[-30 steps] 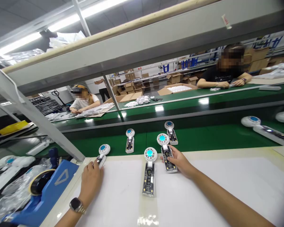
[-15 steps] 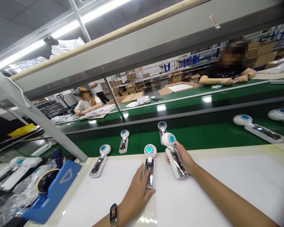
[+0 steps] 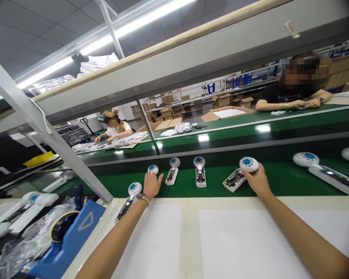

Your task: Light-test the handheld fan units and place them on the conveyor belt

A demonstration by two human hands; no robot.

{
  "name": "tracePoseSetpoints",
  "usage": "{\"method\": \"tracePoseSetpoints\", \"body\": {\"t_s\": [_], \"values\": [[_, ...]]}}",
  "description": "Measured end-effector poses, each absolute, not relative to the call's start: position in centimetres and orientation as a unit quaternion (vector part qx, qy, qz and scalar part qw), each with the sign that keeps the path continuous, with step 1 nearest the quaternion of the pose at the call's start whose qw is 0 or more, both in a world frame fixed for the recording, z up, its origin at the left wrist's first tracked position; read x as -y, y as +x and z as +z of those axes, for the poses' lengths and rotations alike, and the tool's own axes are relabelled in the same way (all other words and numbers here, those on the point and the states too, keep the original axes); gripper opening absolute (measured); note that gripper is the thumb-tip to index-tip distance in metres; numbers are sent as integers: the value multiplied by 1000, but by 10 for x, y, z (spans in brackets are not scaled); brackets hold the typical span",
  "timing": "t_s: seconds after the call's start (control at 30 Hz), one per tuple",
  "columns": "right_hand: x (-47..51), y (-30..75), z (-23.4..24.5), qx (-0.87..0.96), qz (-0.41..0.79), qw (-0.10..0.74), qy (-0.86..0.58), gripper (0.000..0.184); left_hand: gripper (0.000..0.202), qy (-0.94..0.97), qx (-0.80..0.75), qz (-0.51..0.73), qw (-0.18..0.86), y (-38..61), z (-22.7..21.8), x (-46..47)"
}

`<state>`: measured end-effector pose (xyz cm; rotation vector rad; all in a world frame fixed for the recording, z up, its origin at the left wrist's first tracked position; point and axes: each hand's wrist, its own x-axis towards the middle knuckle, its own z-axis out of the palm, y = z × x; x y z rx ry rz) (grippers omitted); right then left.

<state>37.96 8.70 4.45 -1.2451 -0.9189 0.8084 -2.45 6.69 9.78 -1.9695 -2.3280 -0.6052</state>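
On the green belt, my right hand grips the round head of a white device, thumb in front and fingers behind. Its body, with a bare circuit board, points down to the left. My left hand lies over another white device, thumb spread from the fingers; only that one's blue-centred head shows. Two similar devices, a left one and a right one, lie on the belt between my hands. Beside my left wrist, one more device lies at the table's left edge, partly covered by my forearm.
A blue tape dispenser stands at left, near plastic bags and more devices. A white-topped table is in front of me. More devices lie at right. Two co-workers sit across the belt, under a shelf beam.
The device under my left hand now lies on the belt, and that hand has moved forward left to another device. My right hand has carried its device right onto the belt.
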Motion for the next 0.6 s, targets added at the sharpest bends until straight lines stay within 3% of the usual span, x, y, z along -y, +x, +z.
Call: {"method": "tracePoseSetpoints", "body": {"t_s": [0.07,0.17,0.27,0.43,0.6], "values": [[-94,384,50,432,213,631,-607,72,36,-591,784,-190,-3,-54,106,-72],[-95,354,57,556,69,561,-609,51,28,-540,820,-179,-63,-87,112,-79],[-90,285,57,661,153,465,-569,32,21,-514,830,-177,-127,-103,112,-88],[-93,182,52,646,228,386,-618,45,30,-496,822,-199,-198,-105,99,-92],[-98,170,47,643,337,371,-579,54,26,-500,764,-284,-293,-102,92,-79]]}}
